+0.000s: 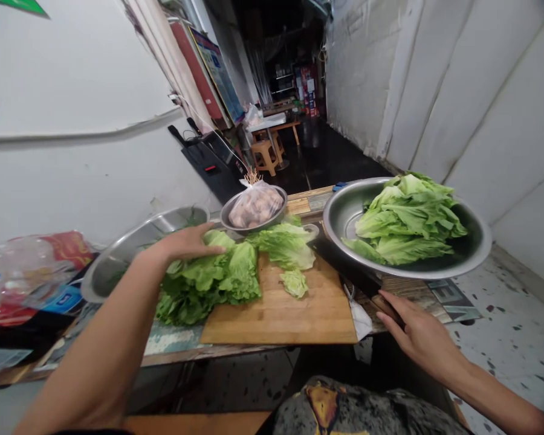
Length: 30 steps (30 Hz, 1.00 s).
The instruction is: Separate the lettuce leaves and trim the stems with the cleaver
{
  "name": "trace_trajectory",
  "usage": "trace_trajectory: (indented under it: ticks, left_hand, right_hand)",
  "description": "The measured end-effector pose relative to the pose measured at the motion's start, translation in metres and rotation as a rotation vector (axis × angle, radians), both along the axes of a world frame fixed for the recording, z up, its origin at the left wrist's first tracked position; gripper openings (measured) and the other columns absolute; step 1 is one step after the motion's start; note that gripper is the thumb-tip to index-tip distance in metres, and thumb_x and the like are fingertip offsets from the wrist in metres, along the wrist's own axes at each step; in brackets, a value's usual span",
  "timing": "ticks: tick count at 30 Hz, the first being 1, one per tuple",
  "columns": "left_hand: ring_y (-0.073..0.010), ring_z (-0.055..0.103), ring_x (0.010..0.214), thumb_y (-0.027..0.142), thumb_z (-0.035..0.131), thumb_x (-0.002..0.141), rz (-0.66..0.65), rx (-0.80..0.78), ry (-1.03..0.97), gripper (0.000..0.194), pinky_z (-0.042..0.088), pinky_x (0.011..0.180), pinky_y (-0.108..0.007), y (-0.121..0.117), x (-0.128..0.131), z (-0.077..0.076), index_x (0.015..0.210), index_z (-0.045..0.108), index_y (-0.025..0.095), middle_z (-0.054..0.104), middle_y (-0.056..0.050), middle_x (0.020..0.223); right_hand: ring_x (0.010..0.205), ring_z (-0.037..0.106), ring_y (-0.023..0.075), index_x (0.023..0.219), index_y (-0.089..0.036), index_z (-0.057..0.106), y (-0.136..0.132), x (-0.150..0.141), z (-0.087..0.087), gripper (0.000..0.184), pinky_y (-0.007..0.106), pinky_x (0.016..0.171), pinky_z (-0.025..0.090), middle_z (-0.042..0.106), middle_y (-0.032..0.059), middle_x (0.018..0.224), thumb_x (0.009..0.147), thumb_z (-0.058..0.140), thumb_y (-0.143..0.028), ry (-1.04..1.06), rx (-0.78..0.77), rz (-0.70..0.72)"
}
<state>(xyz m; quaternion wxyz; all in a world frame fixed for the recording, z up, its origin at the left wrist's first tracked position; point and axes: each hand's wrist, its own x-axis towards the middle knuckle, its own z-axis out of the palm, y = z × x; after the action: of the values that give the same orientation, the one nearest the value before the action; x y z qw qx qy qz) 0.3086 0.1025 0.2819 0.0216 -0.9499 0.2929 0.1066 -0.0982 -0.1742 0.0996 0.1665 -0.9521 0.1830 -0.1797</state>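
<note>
Gripping the knife (390, 308) by its handle in our right hand (419, 332), we hold it between the cutting board (276, 320) and the steel basin (344, 211) heaped with green leaves (410, 220). Our left hand (185, 243), fingers spread, rests on the lettuce (213, 278), which overlaps the board's left side; a small lettuce piece (294, 283) lies mid-board.

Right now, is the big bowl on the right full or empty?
Partly full: leafy greens are heaped in the bowl, but bare metal shows at its left.
</note>
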Motion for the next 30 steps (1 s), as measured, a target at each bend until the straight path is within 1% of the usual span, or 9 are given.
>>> trace_trajectory:
  ticks: [3,5,7,9,12,15,19,24,30]
  left_hand:
    - [-0.0435,0.052,0.131,0.066,0.049,0.089,0.007,0.189,-0.148,0.092,0.041,0.106,-0.052,-0.005,-0.032,0.023,0.156,0.030,0.007,0.055,-0.027,0.142]
    - [-0.0419,0.054,0.129,0.063,0.056,0.087,-0.091,0.190,-0.248,0.087,0.041,0.106,-0.054,-0.017,-0.066,0.023,0.154,0.038,0.012,0.056,-0.024,0.142]
    - [-0.0343,0.051,0.135,0.054,0.065,0.084,-0.366,0.061,-0.171,0.080,0.039,0.112,-0.048,-0.035,-0.102,0.004,0.154,0.041,0.023,0.050,-0.015,0.152]
    - [-0.0294,0.040,0.145,0.037,0.068,0.085,-0.594,0.003,0.037,0.073,0.034,0.118,-0.043,-0.054,-0.132,-0.029,0.153,0.042,0.030,0.038,-0.011,0.161]
    - [-0.0326,0.039,0.145,0.030,0.069,0.082,-0.683,-0.048,0.146,0.071,0.034,0.118,-0.044,-0.073,-0.156,-0.080,0.149,0.048,0.021,0.036,-0.019,0.159]
    - [-0.0317,0.052,0.133,0.033,0.064,0.085,-0.579,-0.231,0.108,0.058,0.041,0.113,-0.044,-0.077,-0.159,-0.116,0.139,0.056,0.014,0.050,-0.020,0.145]
    - [-0.0266,0.055,0.126,0.021,0.053,0.085,-0.417,-0.497,-0.005,0.044,0.045,0.110,-0.041,-0.061,-0.153,-0.138,0.128,0.060,0.011,0.057,-0.018,0.134]
    - [-0.0248,0.057,0.127,0.026,0.054,0.084,-0.281,-0.692,-0.106,0.040,0.043,0.113,-0.042,-0.031,-0.155,-0.134,0.122,0.061,0.015,0.060,-0.015,0.133]
    - [-0.0265,0.063,0.117,0.042,0.058,0.083,-0.030,-0.768,-0.076,0.052,0.050,0.106,-0.042,-0.021,-0.170,-0.121,0.127,0.055,0.015,0.064,-0.014,0.126]
  right_hand:
    - [0.104,0.072,0.0302,0.129,-0.008,0.062,0.002,-0.001,0.005,0.048,0.048,0.087,0.063,0.071,0.0186,0.123,0.101,0.041,-0.041,-0.015,0.027,0.023]
    - [0.103,0.073,0.0305,0.127,-0.007,0.063,0.003,-0.003,0.008,0.048,0.048,0.086,0.063,0.071,0.0190,0.121,0.101,0.041,-0.041,-0.037,0.027,0.037]
    - [0.100,0.074,0.0296,0.126,-0.006,0.063,0.003,-0.007,0.010,0.048,0.046,0.084,0.064,0.073,0.0189,0.118,0.101,0.041,-0.040,-0.067,0.009,0.054]
    - [0.098,0.074,0.0277,0.126,-0.006,0.063,0.001,-0.014,0.012,0.047,0.043,0.082,0.065,0.074,0.0178,0.116,0.101,0.041,-0.040,-0.087,-0.014,0.071]
    - [0.095,0.074,0.0263,0.129,-0.010,0.062,-0.003,-0.029,0.017,0.044,0.041,0.079,0.065,0.074,0.0158,0.114,0.101,0.044,-0.039,-0.064,-0.053,0.106]
    - [0.095,0.074,0.0265,0.133,-0.014,0.059,-0.008,-0.045,0.021,0.042,0.041,0.077,0.065,0.073,0.0151,0.115,0.101,0.045,-0.037,0.002,-0.094,0.136]
    - [0.093,0.072,0.0256,0.133,-0.016,0.059,-0.014,-0.056,0.023,0.040,0.039,0.075,0.063,0.072,0.0150,0.113,0.101,0.044,-0.034,0.017,-0.149,0.156]
    - [0.085,0.068,0.0250,0.128,-0.017,0.063,-0.015,-0.041,0.023,0.035,0.040,0.073,0.058,0.071,0.0126,0.100,0.099,0.047,-0.029,0.034,-0.215,0.247]
    - [0.088,0.067,0.0245,0.128,-0.012,0.062,-0.013,0.025,0.035,0.035,0.036,0.076,0.053,0.069,0.0119,0.098,0.096,0.052,-0.023,0.182,-0.203,0.328]
